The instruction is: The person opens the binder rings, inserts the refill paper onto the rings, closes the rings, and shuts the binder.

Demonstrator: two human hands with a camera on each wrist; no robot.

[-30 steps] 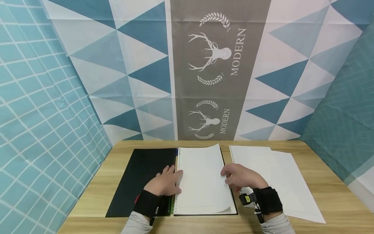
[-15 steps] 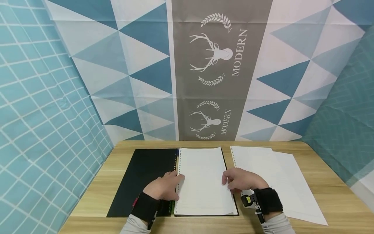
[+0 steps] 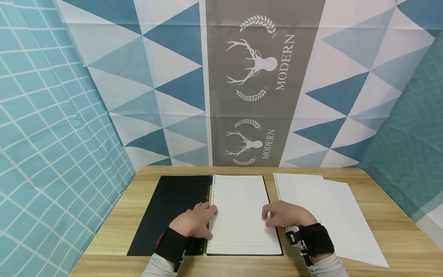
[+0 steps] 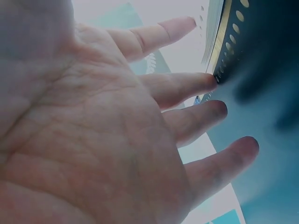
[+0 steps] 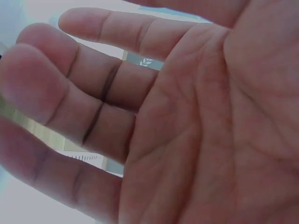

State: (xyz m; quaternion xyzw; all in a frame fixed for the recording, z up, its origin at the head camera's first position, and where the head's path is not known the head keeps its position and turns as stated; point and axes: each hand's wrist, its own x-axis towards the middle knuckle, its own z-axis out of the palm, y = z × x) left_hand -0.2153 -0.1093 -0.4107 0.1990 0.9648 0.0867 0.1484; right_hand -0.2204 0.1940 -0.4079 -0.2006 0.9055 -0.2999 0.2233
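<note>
In the head view, a stack of punched loose-leaf paper (image 3: 238,200) lies on a black back cover, whose rim shows along the right and bottom. To its left is a black notebook cover (image 3: 169,204) with holes down its right edge. My left hand (image 3: 194,221) rests across the stack's punched edge and that cover. Its fingers (image 4: 182,86) are spread and fairly straight in the left wrist view. At the stack's right edge is my right hand (image 3: 287,214), with thumb and index fingertips touching the paper, a little apart. Its fingers (image 5: 88,56) curve loosely in the right wrist view.
Right of the stack, overlapping loose white sheets (image 3: 332,215) lie partly under the right hand and wrist. Everything lies on a wood-grain table (image 3: 110,234). Patterned cloth (image 3: 249,96) hangs behind the table, with tiled blue cloth (image 3: 52,134) on the left.
The top sheet's lifted upper right and lower right corners have come down flat on the stack. Both hands have shifted slightly toward the near edge.
</note>
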